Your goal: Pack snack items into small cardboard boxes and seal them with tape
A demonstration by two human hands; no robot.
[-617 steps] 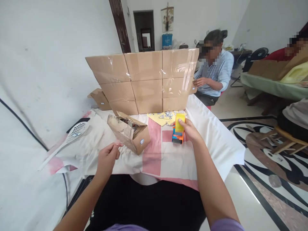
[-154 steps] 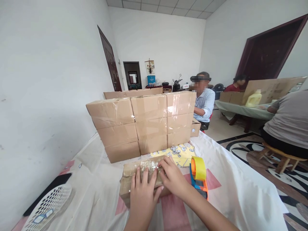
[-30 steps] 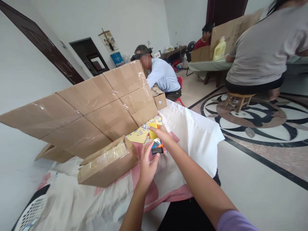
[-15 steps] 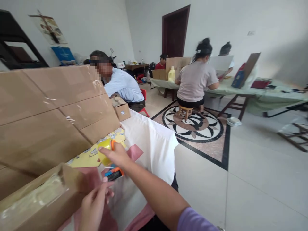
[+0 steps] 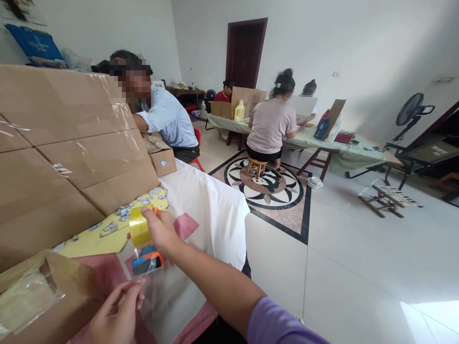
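My right hand (image 5: 162,231) is closed round a tape dispenser (image 5: 147,260) with an orange and blue body and a yellow roll of tape (image 5: 140,227). In front of the dispenser, my left hand (image 5: 120,306) pinches the loose end of clear packing tape (image 5: 143,278), and a short strip runs between the two. A cardboard box (image 5: 77,296) with tape across its top lies at the lower left, close to my left hand; the frame cuts off part of it. Beneath the dispenser is the white and pink tablecloth (image 5: 211,205).
A wall of taped cartons (image 5: 71,148) rises along the table's far side, with a yellow patterned sheet (image 5: 103,239) at its foot. Behind it sits a person in a light blue shirt (image 5: 170,117) near a small carton (image 5: 161,160). Others sit at a green-covered table (image 5: 229,125).
The view has swung right. My hands went from pressing the taped box to the tape dispenser. Over the last second, my left hand has drawn a tape end away from it.
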